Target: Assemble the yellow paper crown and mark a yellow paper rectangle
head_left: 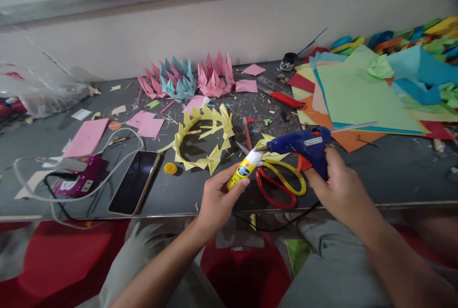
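My left hand (222, 196) is closed around a yellow glue stick (242, 172), its white end tilted up to the right. A blue hot glue gun (304, 147) is in my right hand (334, 179), fingers wrapped round its handle near the orange trigger. The gun's nozzle meets or nearly meets the glue stick's white end; I cannot tell if they touch. A clear rod sticks out of the gun's back. Just beyond lies a yellow folded-paper crown (180, 148), with a small yellow cap (171, 168) beside it. Scissors with red and yellow handles (303, 185) lie below the gun.
Pink and blue paper crowns (215, 81) stand near the wall. Coloured paper sheets (361, 90) pile up at right, by a black jar (287, 62) and a red cutter (286, 100). At left are a phone (134, 183), a purple power strip (80, 176) with looping cables, and pink paper (86, 137).
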A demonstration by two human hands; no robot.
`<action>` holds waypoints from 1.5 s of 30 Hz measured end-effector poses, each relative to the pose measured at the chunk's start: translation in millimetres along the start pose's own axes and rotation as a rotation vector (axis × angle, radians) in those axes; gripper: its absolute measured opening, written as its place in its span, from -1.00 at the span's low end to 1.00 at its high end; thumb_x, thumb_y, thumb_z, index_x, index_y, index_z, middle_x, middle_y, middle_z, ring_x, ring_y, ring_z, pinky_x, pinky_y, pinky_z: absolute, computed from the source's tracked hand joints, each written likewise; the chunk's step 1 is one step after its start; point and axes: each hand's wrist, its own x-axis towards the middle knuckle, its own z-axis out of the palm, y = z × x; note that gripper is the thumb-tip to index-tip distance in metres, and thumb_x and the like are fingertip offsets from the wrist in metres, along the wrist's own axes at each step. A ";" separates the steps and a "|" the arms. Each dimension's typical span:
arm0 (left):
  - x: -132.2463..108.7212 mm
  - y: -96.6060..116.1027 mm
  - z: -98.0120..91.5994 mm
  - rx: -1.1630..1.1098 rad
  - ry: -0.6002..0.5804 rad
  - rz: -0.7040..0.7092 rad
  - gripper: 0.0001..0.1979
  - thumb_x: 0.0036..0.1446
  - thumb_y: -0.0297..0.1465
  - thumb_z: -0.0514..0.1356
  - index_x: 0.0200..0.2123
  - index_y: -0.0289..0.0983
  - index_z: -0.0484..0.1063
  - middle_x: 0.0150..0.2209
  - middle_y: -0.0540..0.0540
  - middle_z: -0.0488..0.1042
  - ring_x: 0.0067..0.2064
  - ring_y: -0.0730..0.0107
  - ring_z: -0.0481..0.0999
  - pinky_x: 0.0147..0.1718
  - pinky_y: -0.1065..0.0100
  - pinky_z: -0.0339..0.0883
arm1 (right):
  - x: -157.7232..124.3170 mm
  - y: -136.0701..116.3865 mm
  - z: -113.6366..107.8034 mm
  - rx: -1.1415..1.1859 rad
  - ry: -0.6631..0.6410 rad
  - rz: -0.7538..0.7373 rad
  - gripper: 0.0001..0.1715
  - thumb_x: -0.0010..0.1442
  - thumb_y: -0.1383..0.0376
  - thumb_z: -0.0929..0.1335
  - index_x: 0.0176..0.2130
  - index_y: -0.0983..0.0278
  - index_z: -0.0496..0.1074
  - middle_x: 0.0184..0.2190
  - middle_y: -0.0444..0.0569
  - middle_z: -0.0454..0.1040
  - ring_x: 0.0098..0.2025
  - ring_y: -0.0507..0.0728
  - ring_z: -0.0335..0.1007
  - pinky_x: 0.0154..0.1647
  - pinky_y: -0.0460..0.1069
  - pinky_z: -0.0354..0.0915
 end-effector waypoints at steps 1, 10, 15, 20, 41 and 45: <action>-0.3 0.0 0.2 -0.012 -0.004 -0.011 -0.63 0.02 -0.27 0.22 -0.10 -0.31 0.50 -0.35 -0.08 0.54 -0.48 0.51 0.41 -0.55 0.51 0.33 | -0.2 0.0 0.0 0.005 -0.003 0.001 -0.58 0.03 0.14 0.24 -0.12 0.28 0.26 -0.55 0.01 0.45 -0.57 0.21 0.38 -0.59 -0.01 0.18; 1.8 4.9 -2.7 -0.120 0.016 -0.143 -0.55 0.00 -0.22 0.23 -0.06 -0.34 0.47 -0.42 -0.07 0.50 -0.53 0.52 0.42 -0.62 0.52 0.33 | -1.0 -1.6 -0.2 0.080 -0.026 -0.011 -0.64 0.04 0.14 0.25 -0.16 0.24 0.23 -0.54 0.00 0.45 -0.52 0.23 0.41 -0.55 0.00 0.21; 3.8 3.5 -3.5 -0.082 0.055 -0.084 -0.55 -0.02 -0.23 0.25 -0.05 -0.30 0.46 -0.35 -0.06 0.52 -0.46 0.49 0.43 -0.56 0.51 0.37 | -0.7 -1.4 3.0 0.269 -0.091 0.044 -0.69 0.09 0.12 0.24 -0.18 0.20 0.19 -0.54 -0.07 0.42 -0.54 0.16 0.37 -0.52 -0.01 0.24; 2.2 0.4 -2.1 -0.017 0.047 -0.007 -0.63 0.01 -0.26 0.24 -0.10 -0.28 0.49 -0.23 -0.09 0.54 -0.32 0.40 0.47 -0.42 0.45 0.41 | -3.7 -4.5 9.3 0.354 -0.194 0.054 -0.71 0.14 0.09 0.23 -0.18 0.19 0.19 -0.57 -0.12 0.37 -0.55 0.13 0.32 -0.54 -0.02 0.23; -2.3 4.5 -2.7 -0.118 -0.008 -0.142 -0.55 0.00 -0.23 0.24 -0.04 -0.30 0.46 -0.44 -0.05 0.49 -0.48 0.50 0.41 -0.56 0.50 0.33 | -7.9 -3.2 23.6 0.422 -0.242 0.014 -0.77 0.18 0.13 0.21 -0.20 0.20 0.19 -0.63 -0.21 0.28 -0.59 0.08 0.28 -0.55 -0.06 0.22; -4.0 9.5 -1.3 -0.167 -0.047 -0.184 -0.54 0.00 -0.20 0.23 -0.04 -0.30 0.46 -0.39 -0.07 0.49 -0.50 0.53 0.40 -0.59 0.52 0.32 | -8.5 -4.1 23.0 0.408 -0.221 0.021 -0.74 0.16 0.13 0.22 -0.18 0.22 0.19 -0.62 -0.19 0.30 -0.59 0.08 0.27 -0.55 -0.05 0.23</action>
